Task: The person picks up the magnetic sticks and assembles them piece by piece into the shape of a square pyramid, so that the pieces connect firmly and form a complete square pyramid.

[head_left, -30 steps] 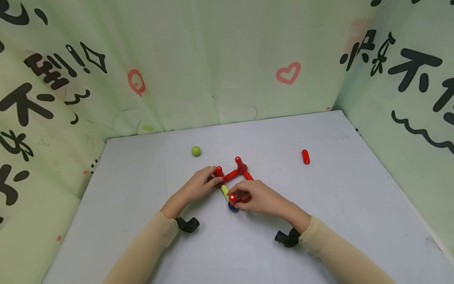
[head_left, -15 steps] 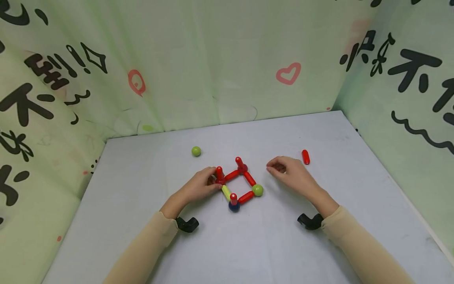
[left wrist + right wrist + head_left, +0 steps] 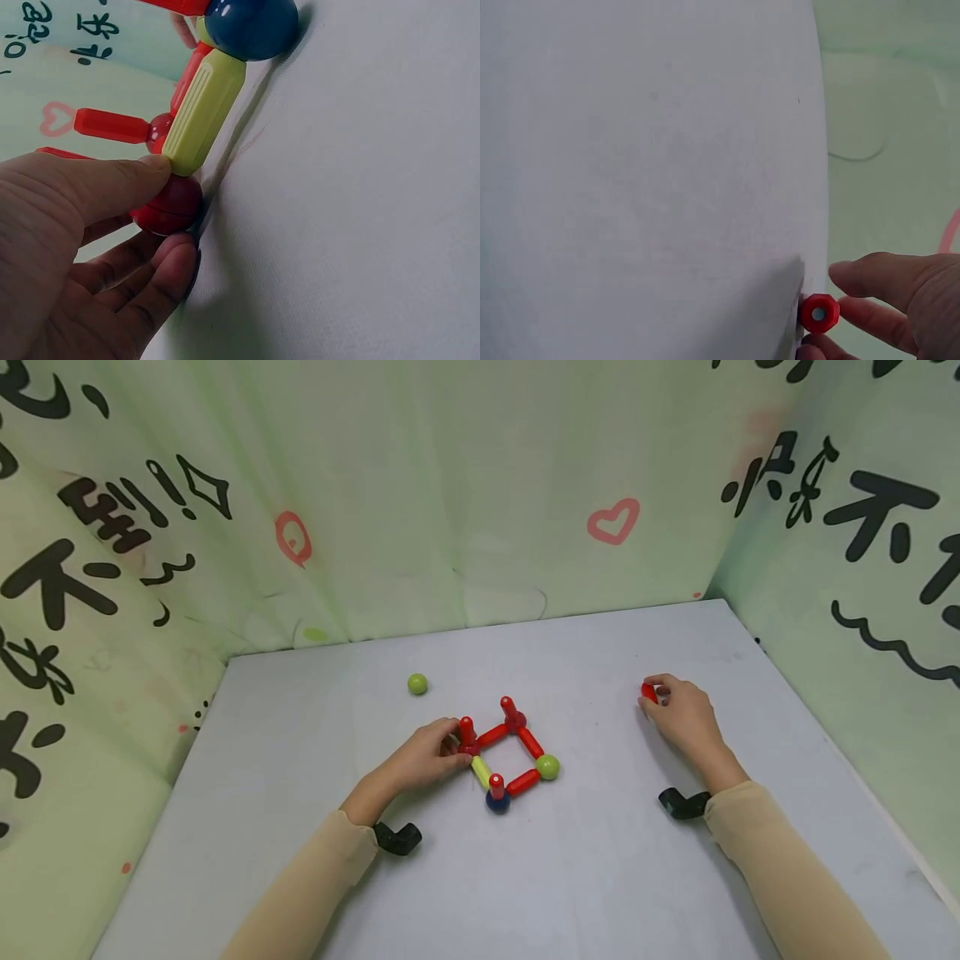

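Observation:
My left hand [image 3: 431, 756] pinches a red ball [image 3: 171, 206] at the left corner of a four-sided frame of rods and balls. A yellow-green rod [image 3: 204, 112] joins that ball to a dark blue ball [image 3: 497, 801]. A lime-green ball [image 3: 548, 767] forms the right corner, another red ball [image 3: 516, 721] the far one. Short red rods stand up from the red and blue balls; red rods [image 3: 523, 782] make the other sides. At the right, my right hand [image 3: 686, 714] has its thumb and fingers around a loose red rod [image 3: 820, 313], low over the table.
A loose lime-green ball [image 3: 417, 684] lies behind the frame, to the left. The white table [image 3: 570, 877] meets printed pale green curtains [image 3: 450, 502] at its back and sides. Black curved pieces [image 3: 684, 803] sit at both wrists.
My right hand has left the near blue corner, uncovering the lime-green corner ball, and moved right and away to the loose red rod. The left hand keeps its place on the frame.

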A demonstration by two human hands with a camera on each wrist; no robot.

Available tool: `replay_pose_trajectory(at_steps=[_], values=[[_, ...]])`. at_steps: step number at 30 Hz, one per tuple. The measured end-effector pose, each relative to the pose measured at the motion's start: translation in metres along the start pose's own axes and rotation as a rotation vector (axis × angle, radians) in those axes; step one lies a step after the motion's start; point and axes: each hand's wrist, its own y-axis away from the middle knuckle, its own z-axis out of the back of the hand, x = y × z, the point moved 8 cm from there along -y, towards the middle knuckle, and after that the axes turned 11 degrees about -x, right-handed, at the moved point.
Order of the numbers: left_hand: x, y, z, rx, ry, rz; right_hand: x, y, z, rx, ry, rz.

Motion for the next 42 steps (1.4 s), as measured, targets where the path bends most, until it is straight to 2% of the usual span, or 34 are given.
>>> replay_pose_trajectory(at_steps=[7,15,18,24,31,35,42], values=[[0.001,-0.001,0.001,0.0,0.009,0.019,-0.003,-0.002,-0.004,0.039,-0.045,-0.076],[0.001,-0.001,0.001,0.004,0.011,0.031,0.029,0.013,-0.008,0.165,-0.132,-0.077],[0.001,-0.001,0.002,0.004,0.011,0.028,0.047,0.023,-0.009,0.199,-0.174,-0.053],[0.0,-0.002,0.002,0.003,0.02,0.016,0.086,0.045,-0.016,0.274,-0.249,0.054],[0.001,-0.002,0.001,0.005,0.023,0.028,0.122,0.065,-0.023,0.365,-0.345,0.133],[0.001,-0.002,0.002,0.004,0.026,0.028,0.132,0.072,-0.029,0.394,-0.365,0.17],[0.005,-0.001,-0.001,0.01,0.024,0.053,0.135,0.08,-0.042,0.427,-0.342,0.22]])
